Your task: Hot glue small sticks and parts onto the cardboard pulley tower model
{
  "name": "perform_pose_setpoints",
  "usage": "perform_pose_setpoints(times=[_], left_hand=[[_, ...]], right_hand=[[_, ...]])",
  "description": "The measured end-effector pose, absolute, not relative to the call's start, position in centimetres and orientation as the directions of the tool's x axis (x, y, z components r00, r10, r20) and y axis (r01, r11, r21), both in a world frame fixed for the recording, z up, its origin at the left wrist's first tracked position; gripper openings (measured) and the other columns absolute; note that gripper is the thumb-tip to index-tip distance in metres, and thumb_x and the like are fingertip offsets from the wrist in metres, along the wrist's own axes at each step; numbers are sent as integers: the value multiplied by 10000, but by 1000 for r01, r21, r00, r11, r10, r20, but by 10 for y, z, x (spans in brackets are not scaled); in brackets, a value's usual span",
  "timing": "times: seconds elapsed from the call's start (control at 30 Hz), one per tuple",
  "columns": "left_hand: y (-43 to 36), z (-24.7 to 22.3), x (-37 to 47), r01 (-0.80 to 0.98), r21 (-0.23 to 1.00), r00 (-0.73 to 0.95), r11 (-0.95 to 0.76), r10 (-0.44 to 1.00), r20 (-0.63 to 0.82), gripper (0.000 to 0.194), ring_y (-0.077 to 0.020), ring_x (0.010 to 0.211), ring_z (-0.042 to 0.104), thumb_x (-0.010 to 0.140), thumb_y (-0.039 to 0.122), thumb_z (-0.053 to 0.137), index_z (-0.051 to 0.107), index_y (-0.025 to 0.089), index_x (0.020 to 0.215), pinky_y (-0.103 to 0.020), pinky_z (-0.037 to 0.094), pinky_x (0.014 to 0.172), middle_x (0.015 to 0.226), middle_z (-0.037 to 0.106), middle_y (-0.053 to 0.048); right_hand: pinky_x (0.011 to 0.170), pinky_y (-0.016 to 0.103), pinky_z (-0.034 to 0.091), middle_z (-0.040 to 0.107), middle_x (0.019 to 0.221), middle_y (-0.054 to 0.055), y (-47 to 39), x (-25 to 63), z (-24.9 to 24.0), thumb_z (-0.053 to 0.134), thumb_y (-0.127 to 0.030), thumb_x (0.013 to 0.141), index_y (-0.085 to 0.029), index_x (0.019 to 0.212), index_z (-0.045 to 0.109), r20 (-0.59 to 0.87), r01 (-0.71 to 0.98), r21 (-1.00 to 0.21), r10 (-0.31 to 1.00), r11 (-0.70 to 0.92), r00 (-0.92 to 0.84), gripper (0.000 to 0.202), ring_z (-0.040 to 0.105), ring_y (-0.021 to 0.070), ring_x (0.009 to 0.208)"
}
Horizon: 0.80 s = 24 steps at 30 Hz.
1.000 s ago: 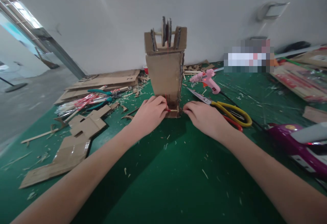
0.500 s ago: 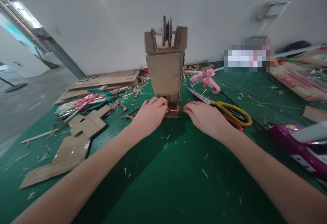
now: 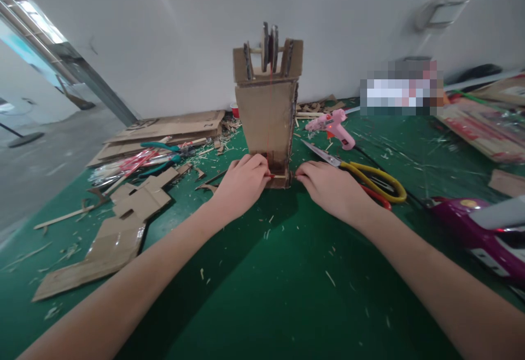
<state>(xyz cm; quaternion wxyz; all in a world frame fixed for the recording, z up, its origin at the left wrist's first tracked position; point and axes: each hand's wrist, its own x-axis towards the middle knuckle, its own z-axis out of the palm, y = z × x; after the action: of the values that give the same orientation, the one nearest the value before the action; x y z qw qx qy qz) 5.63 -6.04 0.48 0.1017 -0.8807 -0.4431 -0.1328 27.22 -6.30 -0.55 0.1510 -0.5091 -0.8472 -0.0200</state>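
Cardboard pulley [image 3: 265,48] is turning atop the tower [image 3: 262,119], its discs shifting shape. Red string [image 3: 269,111] is slanting lower-left, having hung nearly straight half a second ago.

No lettering or numbers can be read.

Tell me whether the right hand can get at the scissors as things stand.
Probably yes: the right hand is close beside the scissors, whose yellow handle looks uncovered, though the wrist partly hides the red handle. Its fingertips are at the cardboard tower's base and would likely have to leave it first.
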Motion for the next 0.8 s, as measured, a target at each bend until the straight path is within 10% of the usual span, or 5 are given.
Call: perform_pose_setpoints(times=[0.8], left_hand=[[-60,3,57,798,-147,598,-584,739,310,234,-211,981,489,970,230,360,575,151,922,-365,386,795,1101,577,-59]], right_hand=[[781,320,437,661,998,75,-65,269,-3,400,-210,948,-152,966,613,282,875,-145,867,462,-411,222,611,213,941]])
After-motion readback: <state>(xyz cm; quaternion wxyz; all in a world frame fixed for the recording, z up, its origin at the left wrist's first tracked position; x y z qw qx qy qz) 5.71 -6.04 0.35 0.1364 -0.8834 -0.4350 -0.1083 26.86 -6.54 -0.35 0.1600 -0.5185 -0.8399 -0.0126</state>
